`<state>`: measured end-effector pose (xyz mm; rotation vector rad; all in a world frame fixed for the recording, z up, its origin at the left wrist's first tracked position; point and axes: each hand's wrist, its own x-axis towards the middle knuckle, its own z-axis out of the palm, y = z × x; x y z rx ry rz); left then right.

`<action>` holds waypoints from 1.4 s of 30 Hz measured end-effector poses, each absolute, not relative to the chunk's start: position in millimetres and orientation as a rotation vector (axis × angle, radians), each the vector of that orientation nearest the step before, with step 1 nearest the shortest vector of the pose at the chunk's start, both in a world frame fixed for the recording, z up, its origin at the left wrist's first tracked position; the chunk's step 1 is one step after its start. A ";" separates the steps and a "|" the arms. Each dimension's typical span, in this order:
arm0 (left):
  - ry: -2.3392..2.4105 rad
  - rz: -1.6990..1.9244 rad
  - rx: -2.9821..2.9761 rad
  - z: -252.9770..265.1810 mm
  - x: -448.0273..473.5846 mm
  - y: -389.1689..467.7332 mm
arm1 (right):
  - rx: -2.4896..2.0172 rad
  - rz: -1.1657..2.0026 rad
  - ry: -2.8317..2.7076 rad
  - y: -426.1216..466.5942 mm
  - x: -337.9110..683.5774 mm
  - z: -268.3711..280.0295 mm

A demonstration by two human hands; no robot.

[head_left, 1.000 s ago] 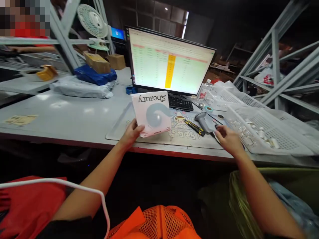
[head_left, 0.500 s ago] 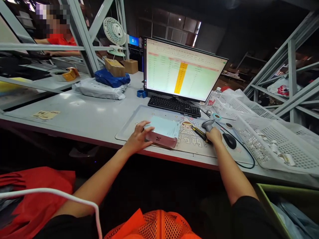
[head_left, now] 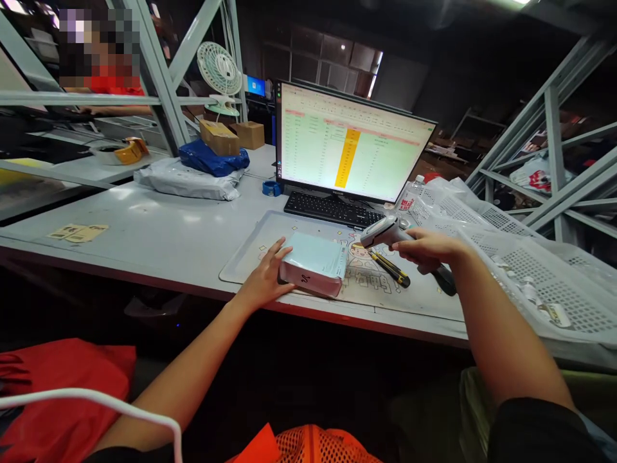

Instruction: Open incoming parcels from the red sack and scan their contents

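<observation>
A box (head_left: pixel 315 254) with a pale blue top and a pink side lies on the printed desk mat (head_left: pixel 250 247), near the table's front edge. My left hand (head_left: pixel 265 276) grips its left end, fingers on the upper edge and thumb along the front. My right hand (head_left: pixel 427 249) is wrapped round the handle of a grey barcode scanner (head_left: pixel 383 231), raised above the mat. The scanner's head points left, towards the box. Below it, a yellow and black utility knife (head_left: pixel 390 267) lies on the mat. The mouse (head_left: pixel 443 280) is partly hidden behind my right hand.
Behind the mat stand a black keyboard (head_left: pixel 332 209) and a monitor (head_left: pixel 354 145). White perforated baskets (head_left: pixel 563 283) line the right side. Wrapped parcels (head_left: pixel 187 180), small cartons (head_left: pixel 219 137) and a fan (head_left: pixel 219 71) are at the back left. Beyond the metal frame sits another person.
My right hand has lifted the barcode scanner off the mat and turned its head to the left. My left hand has stayed on the box.
</observation>
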<state>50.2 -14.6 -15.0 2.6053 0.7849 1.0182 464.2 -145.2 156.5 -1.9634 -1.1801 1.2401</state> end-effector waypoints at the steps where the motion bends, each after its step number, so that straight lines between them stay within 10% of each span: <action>1: 0.789 1.021 2.601 -15.8 49.9 -14.1 | -1.963 1.223 -1.216 -142.7 461.5 155.7; 18: 0.971 0.883 2.527 -15.0 49.9 -16.2 | -2.656 0.219 -1.419 -126.9 472.2 9.1; 42: 1.006 0.862 2.544 -16.5 50.9 -14.5 | -2.743 -0.043 -1.048 -83.2 497.1 38.5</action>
